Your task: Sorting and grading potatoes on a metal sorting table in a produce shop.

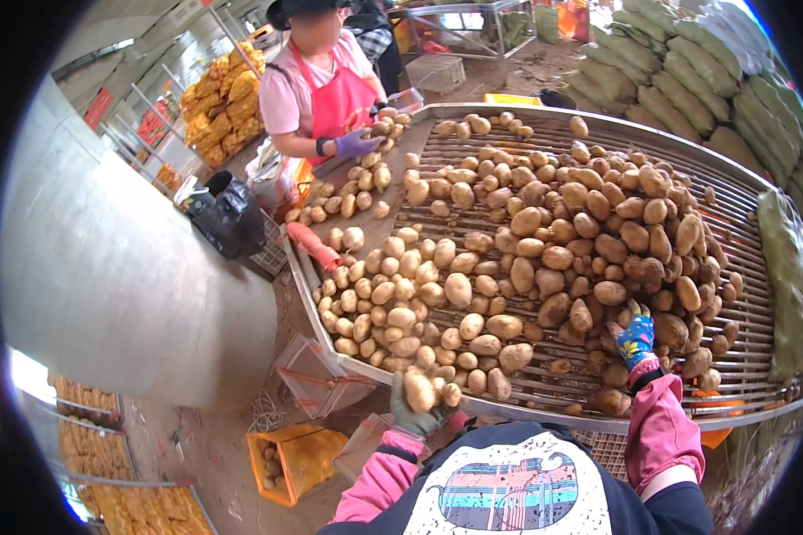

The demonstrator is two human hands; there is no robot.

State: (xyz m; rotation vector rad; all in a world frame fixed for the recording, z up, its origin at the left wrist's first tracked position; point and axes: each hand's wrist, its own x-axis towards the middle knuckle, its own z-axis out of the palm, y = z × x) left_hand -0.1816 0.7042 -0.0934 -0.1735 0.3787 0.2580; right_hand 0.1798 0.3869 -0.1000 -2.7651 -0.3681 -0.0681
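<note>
My left hand (pixel 411 416), in a grey-green glove, is at the near edge of a slatted metal sorting table (pixel 549 406). It cradles a pale potato (pixel 419 392), with smaller potatoes close beside it. My right hand (pixel 636 336) wears a blue flowered glove and reaches to the near side of a heap of soil-covered potatoes (pixel 599 221). Its thumb and fingers are spread against the heap; the fingertips partly blend into the potatoes. Between the hands, loose potatoes lie on the bars. Cleaner-looking potatoes (pixel 388 311) crowd the table's left end.
Across the table a person in a pink apron (pixel 338 90) handles potatoes with a purple glove (pixel 358 143). A red roll (pixel 313 245) lies on the left rim. A yellow crate (pixel 294 461) sits on the floor, lower left. A green sack (pixel 786 287) covers the right end; filled sacks (pixel 662 73) are stacked behind.
</note>
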